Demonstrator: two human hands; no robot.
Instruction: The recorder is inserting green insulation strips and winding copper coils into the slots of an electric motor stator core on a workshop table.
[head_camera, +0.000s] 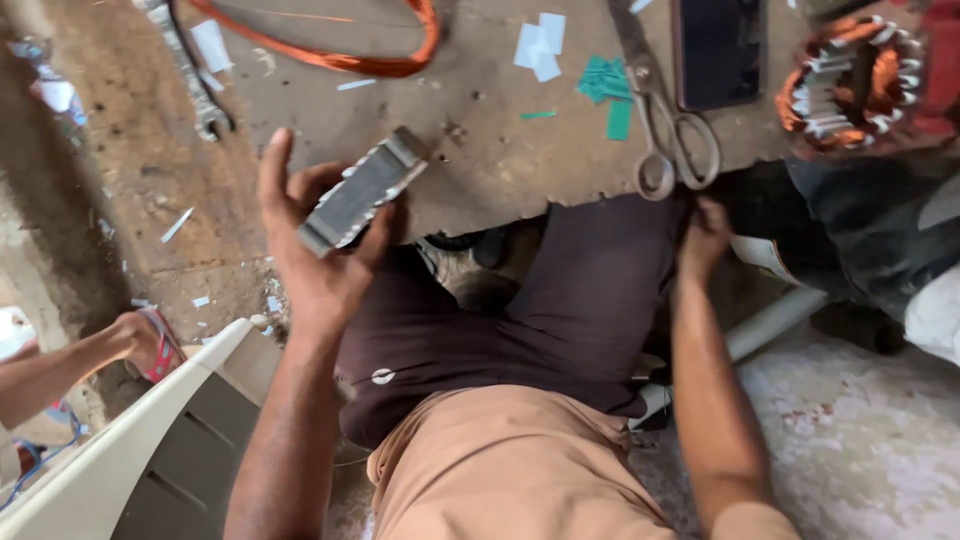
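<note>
- Two hands of ours show below the bench (480, 170); we take the bench edge as our landmark
- Left hand (315, 245): just below that edge, fingers curled and gripping a grey metal block (362, 190), which tilts up over the bench top
- Right hand (705, 238): tucked under the edge, below the scissors (665, 135); whether it is spread or closed we cannot tell
- On the bench beyond the edge: green paper scraps (605, 85); a dark phone (718, 50); an orange wire loop (350, 55)
</note>
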